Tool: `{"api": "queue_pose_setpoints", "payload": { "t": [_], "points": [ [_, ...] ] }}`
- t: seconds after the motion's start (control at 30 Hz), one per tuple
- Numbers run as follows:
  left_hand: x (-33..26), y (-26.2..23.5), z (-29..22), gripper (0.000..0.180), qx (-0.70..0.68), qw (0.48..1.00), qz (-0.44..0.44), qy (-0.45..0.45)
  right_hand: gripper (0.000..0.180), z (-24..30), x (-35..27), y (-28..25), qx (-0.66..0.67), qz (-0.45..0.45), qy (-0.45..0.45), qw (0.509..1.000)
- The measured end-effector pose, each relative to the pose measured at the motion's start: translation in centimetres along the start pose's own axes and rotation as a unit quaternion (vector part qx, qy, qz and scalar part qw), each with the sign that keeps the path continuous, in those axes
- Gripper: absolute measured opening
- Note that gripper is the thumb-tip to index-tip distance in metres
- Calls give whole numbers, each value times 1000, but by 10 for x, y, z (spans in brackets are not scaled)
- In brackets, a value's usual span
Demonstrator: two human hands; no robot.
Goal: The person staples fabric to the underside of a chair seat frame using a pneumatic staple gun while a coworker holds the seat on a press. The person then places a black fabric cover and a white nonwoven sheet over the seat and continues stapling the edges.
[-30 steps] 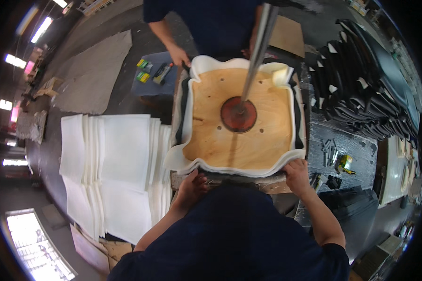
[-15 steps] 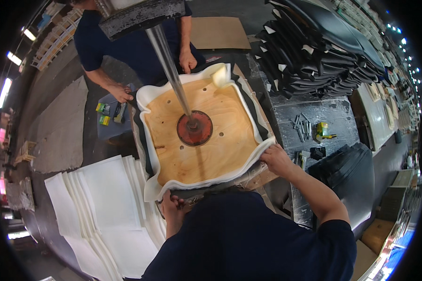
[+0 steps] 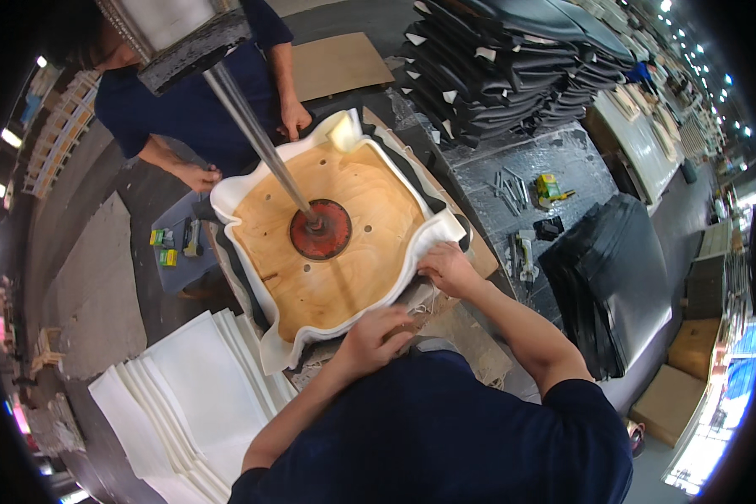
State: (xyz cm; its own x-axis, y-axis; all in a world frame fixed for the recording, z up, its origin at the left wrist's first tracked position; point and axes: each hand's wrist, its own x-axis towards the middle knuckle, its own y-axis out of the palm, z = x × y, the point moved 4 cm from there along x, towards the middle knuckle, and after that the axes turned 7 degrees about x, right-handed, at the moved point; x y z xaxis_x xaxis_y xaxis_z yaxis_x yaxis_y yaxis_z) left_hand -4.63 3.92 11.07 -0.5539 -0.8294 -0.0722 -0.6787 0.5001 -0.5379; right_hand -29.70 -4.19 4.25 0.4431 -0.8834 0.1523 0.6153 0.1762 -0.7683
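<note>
A plywood panel (image 3: pixel 357 281) lies under a metal press rod (image 3: pixel 256 139) that ends in a red disc (image 3: pixel 321 229). White foam padding (image 3: pixel 405 270) wraps up round the panel's rim, and black cover material (image 3: pixel 401 168) shows outside it. At the near right corner my right hand (image 3: pixel 447 267) is closed on the foam's edge. My left hand (image 3: pixel 373 343) hovers by the near edge, slightly blurred, thumb and fingers apart with nothing in them. Across the panel, a co-worker's hands (image 3: pixel 295 118) are at the far and left edges.
Stacked white foam sheets (image 3: pixel 197 386) lie at the lower left. Black covers (image 3: pixel 512 71) are piled at the far right, with black sheets (image 3: pixel 609 281) nearer. Metal bolts (image 3: pixel 510 191), a yellow-green box (image 3: pixel 548 186) and a staple gun (image 3: pixel 525 259) rest on the right table.
My left hand has left the near left corner and moved right along the near edge. My right hand still holds the right corner. The view has shifted.
</note>
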Motion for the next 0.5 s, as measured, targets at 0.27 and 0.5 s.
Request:
{"api": "queue_pose_setpoints", "payload": {
  "t": [0.27,0.5],
  "points": [
    [81,55,1,41,382,913,-107,93,10,-9,-16,0,27,-120,-4,992],
    [89,58,21,38,329,937,-111,45,18,-4,-49,-27,126,-312,8,942]
  ]
}}
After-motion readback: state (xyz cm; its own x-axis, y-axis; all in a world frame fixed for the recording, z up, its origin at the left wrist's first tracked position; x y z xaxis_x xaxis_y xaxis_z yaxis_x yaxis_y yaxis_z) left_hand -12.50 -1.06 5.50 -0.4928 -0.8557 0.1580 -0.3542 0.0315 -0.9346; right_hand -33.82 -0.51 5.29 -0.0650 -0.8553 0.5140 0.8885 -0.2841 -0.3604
